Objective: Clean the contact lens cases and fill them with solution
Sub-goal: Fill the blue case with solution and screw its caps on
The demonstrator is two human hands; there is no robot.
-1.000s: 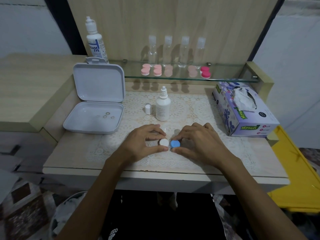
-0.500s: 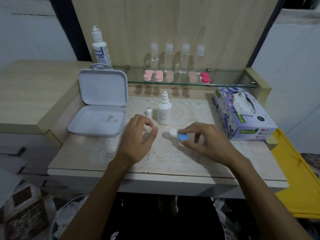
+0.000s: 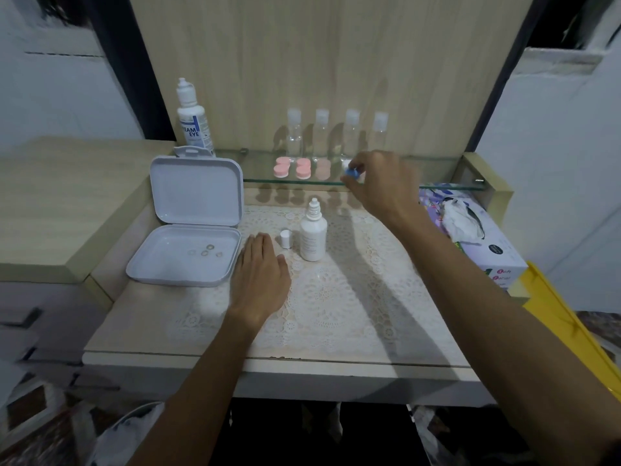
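Right hand holds case at glass shelf.
Right hand (image 3: 379,183) fingers pinch the blue-capped case (image 3: 353,172) at the shelf (image 3: 437,187) edge, right of pink cases (image 3: 302,168). Left hand (image 3: 260,277) lies flat, fingers straight, near the bottle (image 3: 313,235).

I note a pale lace cloth (image 3: 353,297), openwork and matt, covering the tabletop (image 3: 141,317), which has a smooth light wood-grain finish. The shelf (image 3: 437,187) is clear glass, glossy. The open case (image 3: 188,230) and dropper bottle (image 3: 313,235) appear smooth white plastic. The tissue box (image 3: 490,250) is printed cardboard.
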